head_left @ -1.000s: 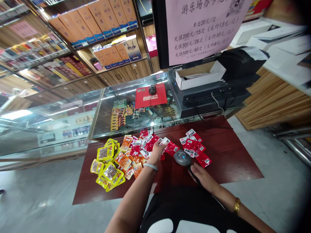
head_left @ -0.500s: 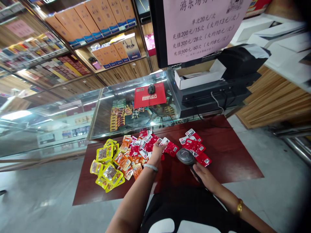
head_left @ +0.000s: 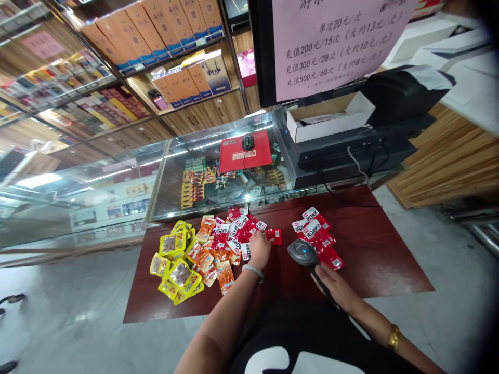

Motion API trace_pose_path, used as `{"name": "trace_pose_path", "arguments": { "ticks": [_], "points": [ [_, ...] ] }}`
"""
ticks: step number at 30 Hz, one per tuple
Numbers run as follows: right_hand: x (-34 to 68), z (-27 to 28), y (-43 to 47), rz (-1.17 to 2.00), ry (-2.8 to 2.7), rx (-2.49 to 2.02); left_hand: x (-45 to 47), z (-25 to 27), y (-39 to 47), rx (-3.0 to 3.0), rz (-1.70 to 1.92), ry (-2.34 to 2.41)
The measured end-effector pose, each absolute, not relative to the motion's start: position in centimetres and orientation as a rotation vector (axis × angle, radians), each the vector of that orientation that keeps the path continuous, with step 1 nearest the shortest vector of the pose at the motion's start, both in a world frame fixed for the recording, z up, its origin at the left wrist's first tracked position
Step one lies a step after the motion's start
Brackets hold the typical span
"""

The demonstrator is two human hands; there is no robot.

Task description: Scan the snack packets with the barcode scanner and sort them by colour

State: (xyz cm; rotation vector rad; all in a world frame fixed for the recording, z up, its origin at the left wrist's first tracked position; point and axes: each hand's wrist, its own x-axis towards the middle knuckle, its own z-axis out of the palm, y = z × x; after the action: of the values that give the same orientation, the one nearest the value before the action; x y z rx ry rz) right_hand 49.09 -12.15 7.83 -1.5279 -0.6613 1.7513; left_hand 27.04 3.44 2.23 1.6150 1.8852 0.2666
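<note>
My left hand (head_left: 260, 250), with a pale bracelet at the wrist, has its fingers closed on a red snack packet (head_left: 276, 236) at the right edge of a heap. In my right hand (head_left: 331, 279) is a dark barcode scanner (head_left: 302, 253), a small blue light glowing on its top. Just beyond the scanner head lies a small pile of red-and-white packets (head_left: 320, 236). Left of my left hand, more red packets (head_left: 244, 227) overlap orange packets (head_left: 202, 257). Yellow packets (head_left: 181, 275) with clear windows are heaped at the far left.
The packets lie on a dark red-brown tabletop (head_left: 374, 249). Behind it stands a glass display counter (head_left: 167, 192) with a red mouse pad (head_left: 230, 161) and mouse (head_left: 247, 141). A white open box (head_left: 331, 124) sits on black equipment below a monitor bearing a pink sign (head_left: 335, 47).
The view has shifted slightly. My left hand has turned, and the packet at its fingers lies at a different angle. The right pile's top packets look rearranged. A blue light now shows on the scanner.
</note>
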Motion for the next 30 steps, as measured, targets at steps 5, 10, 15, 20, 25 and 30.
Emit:
{"name": "trace_pose_path", "arguments": {
  "ticks": [5, 10, 15, 20, 25, 30],
  "points": [
    [48.9, 8.2, -12.1, 1.787, -0.653, -1.550, 23.6, 2.8, 4.5, 1.624, 0.095, 2.254],
    [48.7, 7.9, -12.2, 1.731, -0.715, -1.562, 23.8, 3.6, 5.2, 1.883, -0.021, 2.122],
    [48.5, 7.8, -12.4, 1.730, -0.783, -1.590, 26.0, 3.6, 5.7, 2.192, -0.299, 1.703],
    [48.4, 8.1, -12.5, 1.706, -0.780, -1.595, 26.6, 3.4, 5.9, 2.320, -0.370, 1.567],
    [48.4, 7.8, -12.9, 1.719, -0.680, -1.554, 25.7, 4.0, 4.7, 2.335, -0.153, 1.424],
    [48.4, 7.7, -13.0, 1.710, -0.645, -1.562, 25.8, 4.0, 3.4, 1.868, -0.093, 1.483]
  ]
}}
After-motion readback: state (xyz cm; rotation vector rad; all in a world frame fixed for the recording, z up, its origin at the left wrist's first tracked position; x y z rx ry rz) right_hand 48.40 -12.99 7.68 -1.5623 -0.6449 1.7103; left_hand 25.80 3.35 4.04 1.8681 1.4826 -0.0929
